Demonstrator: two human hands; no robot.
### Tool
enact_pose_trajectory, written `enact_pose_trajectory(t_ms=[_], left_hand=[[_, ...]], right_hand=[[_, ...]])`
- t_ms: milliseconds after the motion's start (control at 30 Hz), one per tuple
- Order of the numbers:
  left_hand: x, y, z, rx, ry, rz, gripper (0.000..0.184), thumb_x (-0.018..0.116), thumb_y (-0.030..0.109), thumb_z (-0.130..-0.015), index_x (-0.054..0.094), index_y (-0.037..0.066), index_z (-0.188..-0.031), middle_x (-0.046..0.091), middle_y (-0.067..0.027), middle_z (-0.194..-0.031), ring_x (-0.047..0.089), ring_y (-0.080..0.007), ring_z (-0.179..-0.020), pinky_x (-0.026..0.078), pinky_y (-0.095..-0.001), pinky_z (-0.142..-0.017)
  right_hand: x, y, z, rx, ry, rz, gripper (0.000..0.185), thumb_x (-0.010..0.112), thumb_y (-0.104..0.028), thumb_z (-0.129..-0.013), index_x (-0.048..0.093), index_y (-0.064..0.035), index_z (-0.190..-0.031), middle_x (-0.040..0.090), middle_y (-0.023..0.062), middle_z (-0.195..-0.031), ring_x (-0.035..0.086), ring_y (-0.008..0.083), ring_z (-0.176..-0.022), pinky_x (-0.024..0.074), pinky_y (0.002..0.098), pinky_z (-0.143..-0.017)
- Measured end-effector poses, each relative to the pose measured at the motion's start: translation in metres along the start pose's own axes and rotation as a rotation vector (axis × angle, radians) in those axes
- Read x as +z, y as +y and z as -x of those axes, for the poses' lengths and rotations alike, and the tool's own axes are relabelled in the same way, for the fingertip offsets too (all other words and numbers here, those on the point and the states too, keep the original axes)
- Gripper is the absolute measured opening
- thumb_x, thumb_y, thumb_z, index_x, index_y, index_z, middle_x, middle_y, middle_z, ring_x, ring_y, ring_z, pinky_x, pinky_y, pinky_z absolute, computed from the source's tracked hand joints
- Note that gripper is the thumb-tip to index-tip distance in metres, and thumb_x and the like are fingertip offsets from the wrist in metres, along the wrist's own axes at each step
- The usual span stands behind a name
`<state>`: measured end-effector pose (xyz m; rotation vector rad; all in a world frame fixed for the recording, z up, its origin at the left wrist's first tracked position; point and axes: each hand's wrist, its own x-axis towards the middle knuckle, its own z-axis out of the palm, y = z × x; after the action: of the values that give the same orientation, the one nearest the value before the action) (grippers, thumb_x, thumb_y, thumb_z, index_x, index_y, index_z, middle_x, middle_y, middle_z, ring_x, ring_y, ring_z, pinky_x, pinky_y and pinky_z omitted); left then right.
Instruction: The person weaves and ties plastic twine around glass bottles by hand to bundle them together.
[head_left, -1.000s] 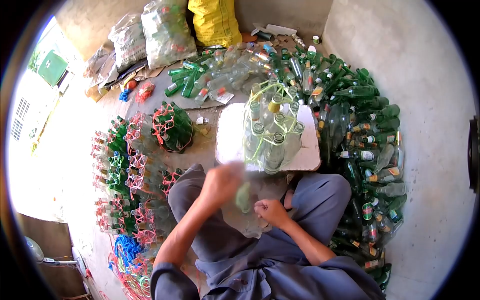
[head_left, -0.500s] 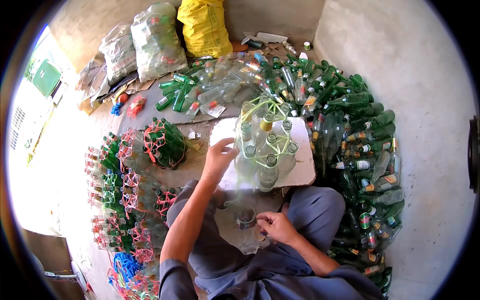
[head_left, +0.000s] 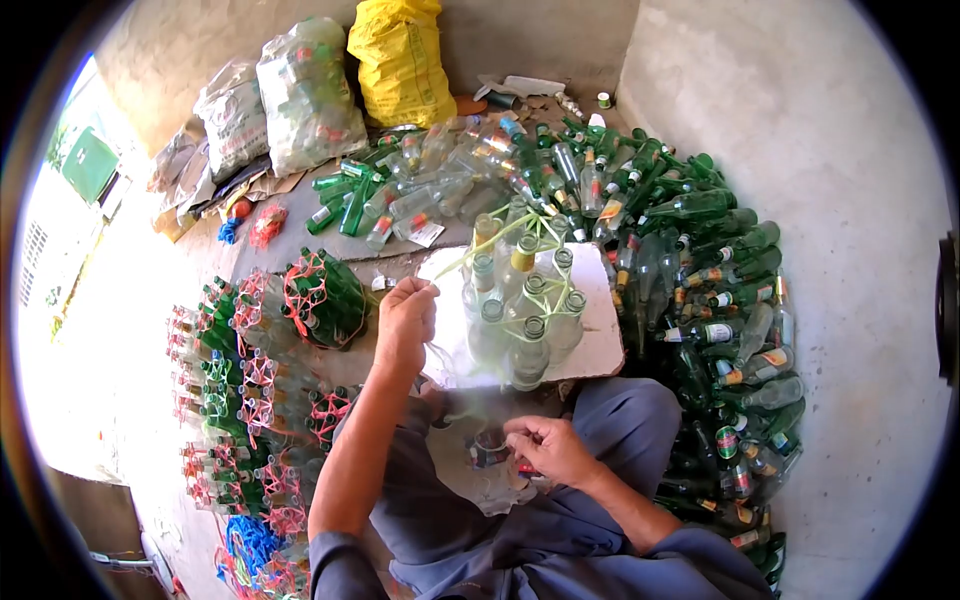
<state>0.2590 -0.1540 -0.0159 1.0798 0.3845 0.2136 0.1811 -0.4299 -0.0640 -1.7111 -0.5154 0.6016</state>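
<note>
Several clear glass bottles point(head_left: 530, 350) stand upright in a cluster on a white board point(head_left: 600, 345) before me. Yellow-green twine point(head_left: 455, 262) loops around their necks. My left hand point(head_left: 405, 318), left of the bottles, is closed in a pinch on a strand of this twine, which stretches up to the necks on the left side. Low over my lap, my right hand point(head_left: 552, 450) has its fingers curled together; what they hold, if anything, I cannot make out. A blurred strand hangs between the board and my lap.
Loose green and clear bottles point(head_left: 715, 330) pile up along the right wall and at the back. Bottle bundles point(head_left: 325, 300) tied with red twine stand at left. Full sacks point(head_left: 400, 65) lean on the back wall; blue twine point(head_left: 252, 540) lies at lower left.
My left hand has moved left, away from the bottles, and the strand between it and the necks is now stretched taut. My right hand has barely moved.
</note>
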Motion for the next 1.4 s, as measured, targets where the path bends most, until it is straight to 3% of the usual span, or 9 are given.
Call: enact_pose_trajectory(t_ms=[300,633,700,800,833,967,1100,1200,1400], left_hand=[[0.04,0.067,0.044,0.139,-0.05,-0.214,0.013,0.059,0.009,-0.092,0.061,0.0,-0.101,0.045,0.0052,-0.062,0.03,-0.0014,-0.045,0.019,-0.0207,-0.04],[0.055,0.084,0.147,-0.085,-0.178,-0.412,0.011,0.052,0.005,-0.092,0.057,0.003,-0.101,0.056,-0.0008,-0.068,0.044,-0.0054,-0.055,0.033,-0.0203,-0.05],[0.048,0.089,0.151,-0.208,-0.247,-0.524,0.012,0.056,0.004,-0.089,0.058,0.002,-0.101,0.061,-0.0045,-0.075,0.054,-0.0102,-0.063,0.042,-0.0239,-0.057],[0.026,0.084,0.12,0.532,-0.206,-1.114,0.019,0.062,0.002,-0.083,0.061,0.001,-0.102,0.067,-0.0107,-0.093,0.063,-0.0223,-0.088,0.05,-0.0337,-0.078],[0.031,0.091,0.108,0.536,-0.133,-1.064,0.026,0.065,0.001,-0.077,0.063,0.0,-0.103,0.066,-0.0143,-0.108,0.06,-0.032,-0.106,0.046,-0.0405,-0.095],[0.07,0.11,0.046,0.759,-0.196,-1.196,0.029,0.067,0.014,-0.082,0.063,0.001,-0.107,0.068,-0.0175,-0.107,0.062,-0.0363,-0.105,0.044,-0.0435,-0.1],[0.098,0.076,-0.033,0.337,-0.311,-0.999,0.044,0.066,0.021,-0.08,0.061,-0.002,-0.117,0.067,-0.025,-0.109,0.063,-0.0414,-0.106,0.049,-0.042,-0.094],[0.102,0.047,-0.061,0.46,-0.341,-1.344,0.054,0.068,0.014,-0.078,0.053,-0.004,-0.128,0.066,-0.0238,-0.115,0.067,-0.0326,-0.101,0.052,-0.0392,-0.09],[0.103,0.033,-0.068,0.412,-0.193,-1.432,0.028,0.065,0.018,-0.078,0.069,0.001,-0.099,0.07,-0.0239,-0.09,0.068,-0.0391,-0.086,0.052,-0.0451,-0.079]], right_hand=[[-0.059,-0.089,-0.059,-0.205,0.251,0.141,0.023,0.06,-0.012,-0.098,0.066,0.0067,-0.11,0.07,0.0066,-0.09,0.062,0.0088,-0.064,0.05,0.022,-0.059],[-0.011,-0.13,-0.118,0.13,0.105,-0.943,0.03,0.055,-0.024,-0.1,0.062,0.0021,-0.113,0.072,0.0134,-0.096,0.051,0.0082,-0.053,0.04,0.0239,-0.046],[-0.009,-0.129,-0.114,0.076,0.095,-0.805,0.027,0.053,-0.023,-0.102,0.06,0.0016,-0.11,0.069,0.0102,-0.088,0.052,0.0072,-0.053,0.0389,0.0207,-0.045],[-0.003,-0.134,-0.107,0.036,0.078,-0.599,0.023,0.049,-0.019,-0.103,0.061,0.001,-0.102,0.064,0.0065,-0.076,0.049,0.0058,-0.05,0.0376,0.0211,-0.046],[0.002,-0.132,-0.106,0.01,0.074,-0.518,0.024,0.049,-0.019,-0.103,0.062,0.0012,-0.099,0.065,0.0069,-0.076,0.049,0.0055,-0.05,0.0381,0.0218,-0.046],[0.014,-0.128,-0.107,-0.134,0.064,-0.222,0.028,0.047,-0.02,-0.102,0.063,0.0021,-0.099,0.062,0.0043,-0.068,0.054,0.0099,-0.054,0.0434,0.0248,-0.05],[0.024,-0.125,-0.112,-0.284,0.097,-0.015,0.028,0.046,-0.021,-0.104,0.061,0.0012,-0.095,0.062,0.0071,-0.066,0.06,0.015,-0.054,0.0494,0.0313,-0.054],[0.029,-0.118,-0.117,-0.366,0.14,0.12,0.026,0.048,-0.019,-0.102,0.061,0.0016,-0.094,0.063,0.0121,-0.067,0.062,0.024,-0.055,0.0503,0.0382,-0.056],[0.026,-0.109,-0.119,-0.464,0.106,0.238,0.013,0.061,-0.016,-0.091,0.062,-0.0028,-0.087,0.064,0.0214,-0.073,0.062,0.0429,-0.067,0.0495,0.0512,-0.061]])
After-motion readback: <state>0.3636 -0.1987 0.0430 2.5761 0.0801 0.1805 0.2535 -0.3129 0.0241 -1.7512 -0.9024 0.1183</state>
